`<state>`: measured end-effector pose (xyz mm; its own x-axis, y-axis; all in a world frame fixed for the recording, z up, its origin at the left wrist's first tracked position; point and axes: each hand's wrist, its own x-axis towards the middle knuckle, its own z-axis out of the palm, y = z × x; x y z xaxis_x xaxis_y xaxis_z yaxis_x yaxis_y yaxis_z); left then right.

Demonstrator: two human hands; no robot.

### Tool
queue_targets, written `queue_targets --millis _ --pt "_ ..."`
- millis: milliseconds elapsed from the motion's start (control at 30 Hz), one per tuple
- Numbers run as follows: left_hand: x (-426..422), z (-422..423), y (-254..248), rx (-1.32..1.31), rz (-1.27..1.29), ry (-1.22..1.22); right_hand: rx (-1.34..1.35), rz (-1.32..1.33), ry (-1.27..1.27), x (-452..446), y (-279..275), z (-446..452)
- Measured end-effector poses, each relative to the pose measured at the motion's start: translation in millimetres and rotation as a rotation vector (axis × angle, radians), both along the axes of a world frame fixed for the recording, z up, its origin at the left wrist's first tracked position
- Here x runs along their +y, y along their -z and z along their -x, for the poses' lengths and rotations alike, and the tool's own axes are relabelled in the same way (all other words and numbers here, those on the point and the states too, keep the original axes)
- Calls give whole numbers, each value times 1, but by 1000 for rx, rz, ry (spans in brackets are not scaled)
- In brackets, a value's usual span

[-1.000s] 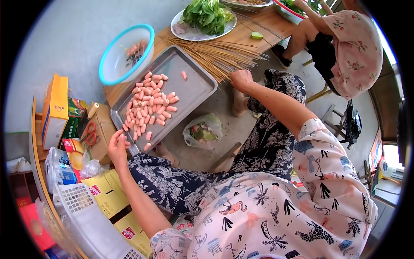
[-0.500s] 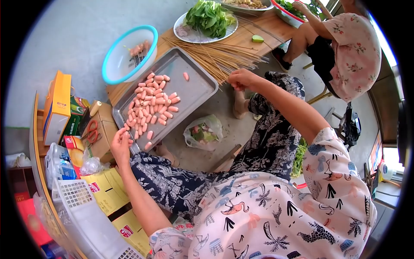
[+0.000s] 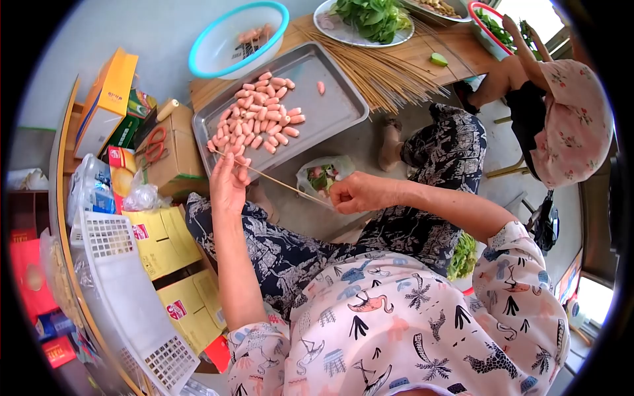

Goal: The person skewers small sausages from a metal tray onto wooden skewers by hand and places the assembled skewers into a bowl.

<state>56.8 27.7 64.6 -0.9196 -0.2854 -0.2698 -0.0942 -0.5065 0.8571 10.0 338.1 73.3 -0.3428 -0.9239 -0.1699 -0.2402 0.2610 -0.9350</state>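
A thin wooden skewer (image 3: 284, 184) slants from my right hand (image 3: 356, 193) up to the fingertips of my left hand (image 3: 228, 187). My right hand is closed round its near end. At the tray's lower left corner, the fingers of my left hand are bent around a small pink sausage (image 3: 243, 162); its contact with the skewer's tip is too small to make out. Many more small sausages (image 3: 261, 112) are heaped on the left part of the grey metal tray (image 3: 317, 132). One sausage (image 3: 321, 88) lies apart on the tray's right side.
Loose skewers (image 3: 389, 72) lie on the wooden table (image 3: 465, 56) beyond the tray. A blue-rimmed bowl (image 3: 231, 56) holds skewered sausages. Leafy greens (image 3: 376, 16) sit on a plate. Red scissors (image 3: 156, 144) rest by a carton on the left. Another person (image 3: 574, 119) sits at the right.
My right hand has come down and towards my left hand, now with a skewer between them. My left hand has closed on a sausage. The view has shifted, too.
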Motion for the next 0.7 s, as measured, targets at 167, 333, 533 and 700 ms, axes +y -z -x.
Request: queue_targets --millis 167,333,533,700 --pt "33 -6 -9 20 -35 17 -88 85 -31 -28 -5 9" --pt "84 7 -7 10 -75 179 -387 116 133 -53 4 29" --pt "20 37 14 -132 484 86 -627 155 510 -38 17 60" --pt "-11 65 60 -244 887 71 -643 234 555 -44 -1 72"
